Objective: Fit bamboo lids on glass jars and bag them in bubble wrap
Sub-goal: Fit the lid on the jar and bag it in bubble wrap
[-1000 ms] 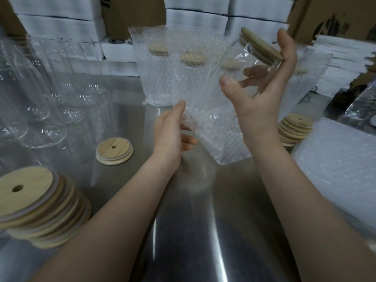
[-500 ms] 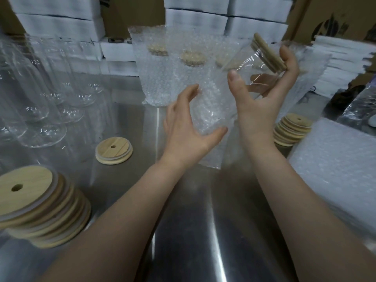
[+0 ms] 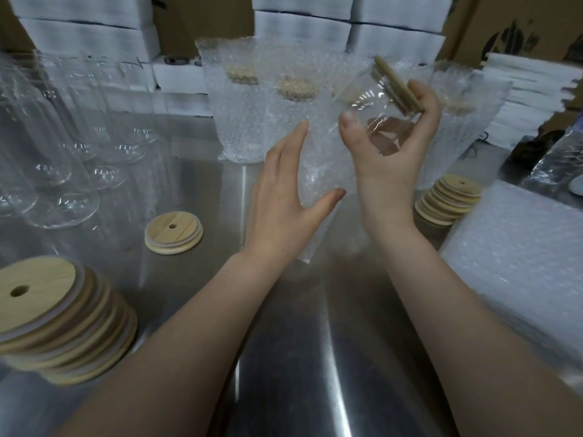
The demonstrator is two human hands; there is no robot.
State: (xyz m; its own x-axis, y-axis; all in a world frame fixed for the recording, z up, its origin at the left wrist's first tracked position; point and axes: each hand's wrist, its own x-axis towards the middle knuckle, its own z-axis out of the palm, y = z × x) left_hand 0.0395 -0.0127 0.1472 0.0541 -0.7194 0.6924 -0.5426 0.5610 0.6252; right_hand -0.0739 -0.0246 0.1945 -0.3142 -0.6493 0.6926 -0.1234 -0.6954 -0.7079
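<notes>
Right hand is curled round the lidded jar (tilted, lid up-right) above the counter. Left hand is spread, fingers straight against the bubble wrap bag.

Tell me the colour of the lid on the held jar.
Light tan bamboo; the lid on the jar shows edge-on in the head view.

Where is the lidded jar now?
Head view, upper centre-right: the right hand holds the jar tilted above the table, beside the bubble bag and the left hand.
</notes>
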